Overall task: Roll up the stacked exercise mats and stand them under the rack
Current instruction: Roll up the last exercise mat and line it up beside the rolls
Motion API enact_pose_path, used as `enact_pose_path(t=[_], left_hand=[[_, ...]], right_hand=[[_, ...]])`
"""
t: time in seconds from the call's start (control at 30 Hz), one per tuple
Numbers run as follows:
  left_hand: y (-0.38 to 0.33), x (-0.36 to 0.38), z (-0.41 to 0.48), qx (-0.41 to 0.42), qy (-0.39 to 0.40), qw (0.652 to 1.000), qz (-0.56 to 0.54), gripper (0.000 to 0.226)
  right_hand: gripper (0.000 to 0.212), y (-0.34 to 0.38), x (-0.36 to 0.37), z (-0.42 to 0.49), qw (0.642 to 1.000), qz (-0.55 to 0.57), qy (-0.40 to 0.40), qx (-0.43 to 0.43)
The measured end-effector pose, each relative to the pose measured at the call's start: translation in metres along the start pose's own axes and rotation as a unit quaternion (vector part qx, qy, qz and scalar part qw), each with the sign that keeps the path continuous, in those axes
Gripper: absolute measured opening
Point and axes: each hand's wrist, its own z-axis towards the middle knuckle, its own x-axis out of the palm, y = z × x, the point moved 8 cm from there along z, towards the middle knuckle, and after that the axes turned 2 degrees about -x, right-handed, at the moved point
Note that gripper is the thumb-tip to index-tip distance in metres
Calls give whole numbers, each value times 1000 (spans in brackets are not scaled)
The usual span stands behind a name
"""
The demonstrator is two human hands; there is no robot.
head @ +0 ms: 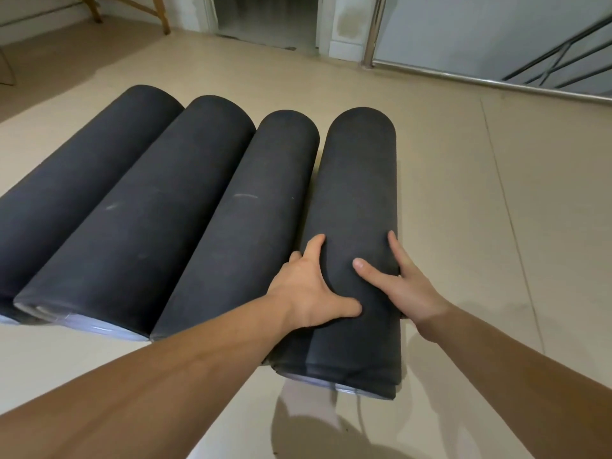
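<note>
step: rolling looks done, standing pending | grip: left hand and right hand clasp rightmost rolled mat, thumbs on top | next: lift it upright; rack unseen

A beige tiled floor fills most of the frame, with a thin seam running down its right side. At top centre is a doorway; just right of it, a white wall with a brownish stain. Wooden legs slant in the upper left. In the upper right a chrome post meets a low chrome rail, with dark banister bars beyond.
</note>
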Motion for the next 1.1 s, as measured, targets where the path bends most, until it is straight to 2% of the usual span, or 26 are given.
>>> enact_pose_path(t=[0.13,0.3,0.37,0.43,0.5,0.6,0.7,0.77,0.8,0.9,1.1], left_hand=[[-3,5,0,-4,-5,1000,3,137],[3,11,-1,-9,6,998,-65,136],[10,17,1,-26,45,993,-107,140],[12,15,5,-36,59,992,-106,141],[5,8,6,-38,36,998,-29,134],[-15,7,-1,6,2,997,73,116],[-18,13,-2,20,-4,997,75,105],[-16,16,0,13,-9,997,77,118],[-17,19,1,15,-9,996,90,126],[-20,20,1,24,-12,994,106,135],[-1,4,5,8,28,998,61,129]], right_hand=[[111,-13,-2,-8,997,63,-12,33],[119,-13,-12,-4,998,51,-27,-6],[108,-10,-16,-6,1000,-1,-10,-19],[91,-7,-19,-5,993,-112,-4,-37],[79,0,-17,-6,973,-220,-16,-72],[75,9,-10,-7,959,-261,-32,-111],[101,-4,-17,-2,978,-203,-22,-43],[118,-14,-16,-2,989,-145,2,9],[120,-15,-15,-2,990,-138,8,14],[111,-14,-11,-5,991,-136,-2,13],[79,-7,1,-16,986,-161,-8,-27]])
